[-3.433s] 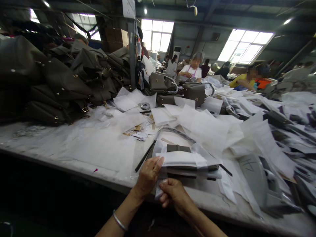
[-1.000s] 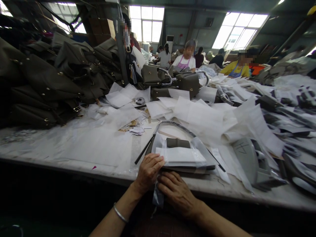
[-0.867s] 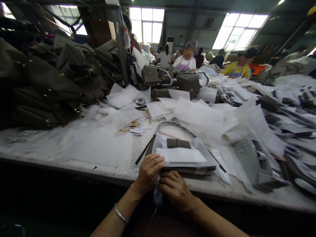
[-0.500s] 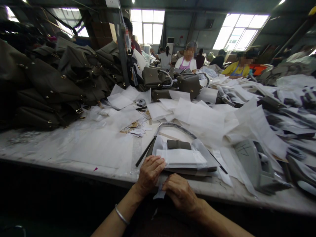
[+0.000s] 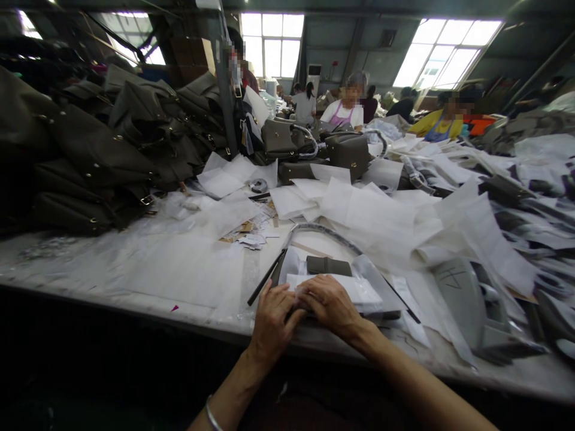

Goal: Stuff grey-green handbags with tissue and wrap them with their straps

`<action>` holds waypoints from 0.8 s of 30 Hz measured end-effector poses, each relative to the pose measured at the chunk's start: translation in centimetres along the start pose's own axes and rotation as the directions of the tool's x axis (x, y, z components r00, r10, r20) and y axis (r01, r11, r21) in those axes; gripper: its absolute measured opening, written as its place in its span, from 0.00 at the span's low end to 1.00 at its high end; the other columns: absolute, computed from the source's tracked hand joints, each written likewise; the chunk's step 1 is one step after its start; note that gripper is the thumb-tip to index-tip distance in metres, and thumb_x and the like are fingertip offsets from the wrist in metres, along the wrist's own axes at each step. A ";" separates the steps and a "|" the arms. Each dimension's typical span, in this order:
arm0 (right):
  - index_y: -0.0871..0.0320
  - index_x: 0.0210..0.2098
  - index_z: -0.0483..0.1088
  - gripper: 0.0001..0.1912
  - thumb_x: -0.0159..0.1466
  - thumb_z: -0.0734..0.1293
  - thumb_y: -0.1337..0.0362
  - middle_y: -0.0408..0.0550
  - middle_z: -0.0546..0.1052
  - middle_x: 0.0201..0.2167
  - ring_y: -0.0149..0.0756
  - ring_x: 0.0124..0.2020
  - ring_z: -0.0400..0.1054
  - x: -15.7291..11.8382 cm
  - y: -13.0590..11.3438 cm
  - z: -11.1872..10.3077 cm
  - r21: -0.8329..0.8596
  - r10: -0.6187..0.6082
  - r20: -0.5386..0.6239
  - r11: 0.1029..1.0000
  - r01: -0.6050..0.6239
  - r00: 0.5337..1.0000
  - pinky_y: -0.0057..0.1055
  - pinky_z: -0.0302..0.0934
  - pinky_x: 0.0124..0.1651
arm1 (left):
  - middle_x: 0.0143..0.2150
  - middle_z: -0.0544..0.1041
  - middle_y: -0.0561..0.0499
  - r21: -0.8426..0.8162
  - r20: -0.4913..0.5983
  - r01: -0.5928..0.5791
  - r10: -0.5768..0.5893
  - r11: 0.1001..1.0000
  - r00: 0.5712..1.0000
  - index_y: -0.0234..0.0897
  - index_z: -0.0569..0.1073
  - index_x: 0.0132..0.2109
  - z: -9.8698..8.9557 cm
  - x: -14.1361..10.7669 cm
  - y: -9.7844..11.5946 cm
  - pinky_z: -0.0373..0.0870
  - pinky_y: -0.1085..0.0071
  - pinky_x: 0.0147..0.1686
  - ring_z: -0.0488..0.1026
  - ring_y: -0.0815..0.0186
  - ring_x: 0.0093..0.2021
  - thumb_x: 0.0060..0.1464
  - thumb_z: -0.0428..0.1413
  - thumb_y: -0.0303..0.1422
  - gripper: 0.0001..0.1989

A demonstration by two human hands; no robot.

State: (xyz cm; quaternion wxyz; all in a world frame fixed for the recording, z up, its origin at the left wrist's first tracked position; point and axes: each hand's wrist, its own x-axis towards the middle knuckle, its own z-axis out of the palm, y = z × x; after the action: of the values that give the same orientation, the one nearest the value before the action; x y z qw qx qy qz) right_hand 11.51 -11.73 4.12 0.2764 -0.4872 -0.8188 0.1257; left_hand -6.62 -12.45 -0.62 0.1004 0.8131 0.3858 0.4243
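Observation:
A dark grey-brown handbag (image 5: 395, 314) lies flat at the table's front edge, its wrapped handle (image 5: 323, 228) arching away from me. On top rest a white wrapped packet (image 5: 359, 290) and a small dark strap piece or purse (image 5: 329, 266). My left hand (image 5: 272, 317) is at the packet's near left corner, fingers bent over it and thumb reaching right. My right hand (image 5: 330, 302) presses its curled fingers onto the same corner, against the left fingertips. Clear plastic wrap seems pinched between them; the fingertips partly hide it.
Dark handbags (image 5: 135, 137) are heaped at the left. White paper sheets (image 5: 368, 209) cover the middle and right of the table (image 5: 224, 305). A grey bag part (image 5: 462, 299) lies at the right. Paper tags (image 5: 251, 239) are scattered beyond the handle. People work in the background.
My right hand has risen from below the table edge onto the packet, beside my left hand. The clear plastic strip it pinched no longer hangs over the edge. My left thumb now shows.

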 end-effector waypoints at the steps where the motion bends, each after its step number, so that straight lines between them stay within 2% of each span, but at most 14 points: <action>1: 0.57 0.31 0.72 0.08 0.68 0.65 0.66 0.45 0.76 0.30 0.36 0.35 0.67 0.3 0.2 -0.1 -0.041 0.045 0.045 0.998 -0.044 0.998 0.33 0.53 0.42 | 0.37 0.79 0.53 0.001 -0.030 0.031 -0.031 1.000 0.999 0.40 0.72 0.41 0.4 0.2 0.1 0.57 0.48 0.62 0.74 0.59 0.50 0.60 0.56 0.30 0.02; 4: 0.58 0.30 0.71 0.08 0.66 0.66 0.66 0.45 0.75 0.28 0.38 0.34 0.65 0.9 0.6 -0.5 -0.171 0.133 0.115 0.979 -0.112 0.984 0.33 0.52 0.40 | 0.34 0.77 0.55 0.004 -0.068 0.104 -0.103 0.995 0.992 0.40 0.71 0.37 1.3 0.8 0.3 0.57 0.50 0.61 0.74 0.61 0.47 0.61 0.55 0.28 0.03; 7: 0.57 0.33 0.73 0.04 0.64 0.67 0.69 0.45 0.76 0.31 0.38 0.37 0.66 1.2 0.9 -1.2 -0.200 0.150 0.132 0.972 -0.122 0.980 0.34 0.52 0.42 | 0.34 0.77 0.55 0.021 -0.073 0.141 -0.139 0.990 0.988 0.41 0.71 0.36 1.7 1.1 0.3 0.56 0.49 0.61 0.74 0.61 0.46 0.60 0.56 0.29 0.04; 10: 0.55 0.35 0.75 0.02 0.64 0.69 0.65 0.42 0.77 0.32 0.38 0.38 0.67 1.6 1.2 -1.7 -0.105 0.183 0.172 0.980 -0.167 0.968 0.34 0.52 0.43 | 0.34 0.77 0.54 0.041 -0.076 0.148 -0.145 0.988 0.987 0.40 0.71 0.35 1.9 1.2 0.3 0.57 0.49 0.61 0.74 0.61 0.45 0.61 0.55 0.29 0.05; 13: 0.53 0.34 0.77 0.06 0.63 0.72 0.58 0.42 0.78 0.33 0.38 0.39 0.68 2.0 1.4 -1.8 0.019 0.179 0.205 0.982 -0.187 0.962 0.34 0.53 0.45 | 0.34 0.77 0.53 0.060 -0.095 0.145 -0.139 0.988 0.986 0.40 0.70 0.35 2.1 1.1 0.1 0.58 0.49 0.61 0.75 0.61 0.45 0.62 0.53 0.29 0.05; 17: 0.54 0.31 0.76 0.03 0.61 0.73 0.64 0.42 0.79 0.39 0.37 0.43 0.69 2.3 1.3 -1.6 0.114 0.144 0.155 0.980 -0.162 0.977 0.34 0.53 0.48 | 0.34 0.75 0.54 0.077 -0.158 0.167 -0.153 0.983 0.975 0.40 0.68 0.38 2.7 1.0 -0.4 0.61 0.49 0.60 0.75 0.62 0.39 0.62 0.55 0.34 0.05; 20: 0.54 0.31 0.75 0.03 0.62 0.72 0.67 0.40 0.79 0.33 0.34 0.37 0.69 2.6 1.3 -1.6 0.129 0.186 0.190 0.969 -0.212 0.964 0.34 0.53 0.47 | 0.33 0.74 0.55 0.078 -0.187 0.190 -0.172 0.979 0.967 0.39 0.66 0.43 2.9 0.9 -0.6 0.61 0.49 0.61 0.75 0.64 0.34 0.60 0.57 0.39 0.10; 24: 0.54 0.31 0.75 0.04 0.62 0.71 0.64 0.38 0.78 0.28 0.32 0.32 0.70 3.0 1.5 -1.5 0.161 0.249 0.280 0.940 -0.301 0.927 0.30 0.55 0.42 | 0.34 0.75 0.55 0.094 -0.192 0.184 -0.163 0.979 0.968 0.38 0.65 0.48 3.0 0.8 -0.7 0.61 0.51 0.61 0.76 0.63 0.35 0.61 0.57 0.40 0.14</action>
State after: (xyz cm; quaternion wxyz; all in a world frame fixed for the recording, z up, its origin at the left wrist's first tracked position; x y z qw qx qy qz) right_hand 12.34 -8.47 5.66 0.1961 -0.5470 -0.7537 0.3070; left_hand -4.45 -10.92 -2.35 0.0560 0.7380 0.4860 0.4648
